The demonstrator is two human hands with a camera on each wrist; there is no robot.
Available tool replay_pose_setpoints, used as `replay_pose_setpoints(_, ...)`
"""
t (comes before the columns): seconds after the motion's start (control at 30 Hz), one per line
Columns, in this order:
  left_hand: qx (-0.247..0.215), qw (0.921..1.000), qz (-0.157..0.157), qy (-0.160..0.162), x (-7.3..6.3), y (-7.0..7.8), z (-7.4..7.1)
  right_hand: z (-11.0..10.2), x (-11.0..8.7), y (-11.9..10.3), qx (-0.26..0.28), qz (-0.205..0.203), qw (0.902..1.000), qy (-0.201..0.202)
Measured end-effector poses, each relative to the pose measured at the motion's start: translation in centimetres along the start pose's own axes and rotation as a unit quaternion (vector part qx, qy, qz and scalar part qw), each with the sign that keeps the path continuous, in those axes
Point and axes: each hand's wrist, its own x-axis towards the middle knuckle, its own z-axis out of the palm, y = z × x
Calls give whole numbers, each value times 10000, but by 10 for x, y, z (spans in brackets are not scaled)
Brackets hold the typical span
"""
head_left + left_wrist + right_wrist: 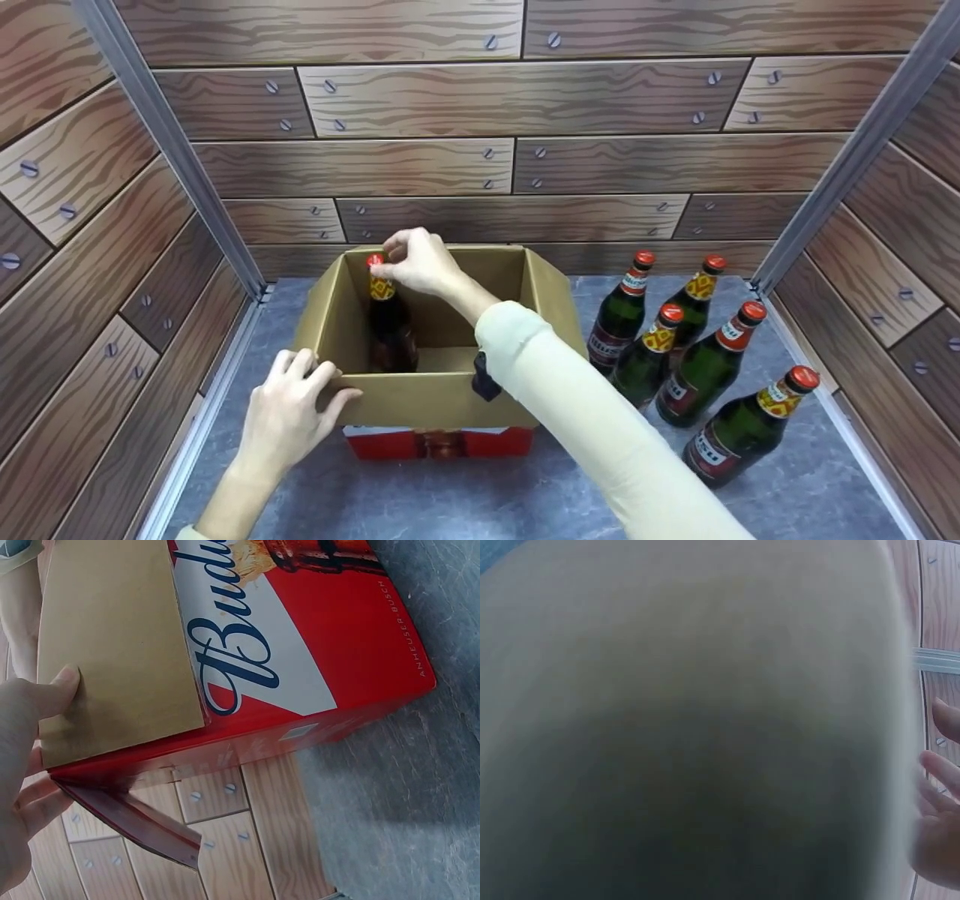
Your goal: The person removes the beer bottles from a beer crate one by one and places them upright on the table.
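Note:
An open cardboard beer box (431, 401), tan inside and red outside, stands at the middle with its flaps spread. One dark beer bottle (391, 330) with a red cap stands upright inside, at the left. My left hand (289, 409) pinches the front flap at its left corner; in the left wrist view the thumb lies on the tan flap (120, 637), with fingers behind it. Over the box, my right hand (421, 262) has its thumb right by the bottle's neck, fingers loosely bent and apart. A blurred tan surface (705, 652) fills most of the right wrist view.
Several green beer bottles (705, 375) with red caps stand on the grey marbled surface (480, 499) right of the box. Wood-patterned walls (420, 165) with metal corner strips enclose the back and sides. A side flap (135, 829) hangs outward in the left wrist view.

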Motion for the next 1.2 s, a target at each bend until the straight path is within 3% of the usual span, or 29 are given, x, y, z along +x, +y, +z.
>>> replay_pose_setpoints(0.17,8,10000,6,-10,0,0,0,10,1,4,-35,-77,9996,-282)
replay_pose_setpoints(0.57,-36,9999,111,91,0,0,0,23,1,13,430,-175,9987,-212)
replay_pose_setpoints(0.73,-43,10000,65,19,-1,-1,-1,26,-1,13,147,-254,9995,-66)
replay_pose_setpoints(0.9,-14,10000,-14,-42,-1,-1,-1,26,-4,14,-98,-326,9993,-181)
replay_pose_setpoints(1.2,31,10000,-17,-82,0,0,-1,21,-13,18,-132,-401,9989,-215)
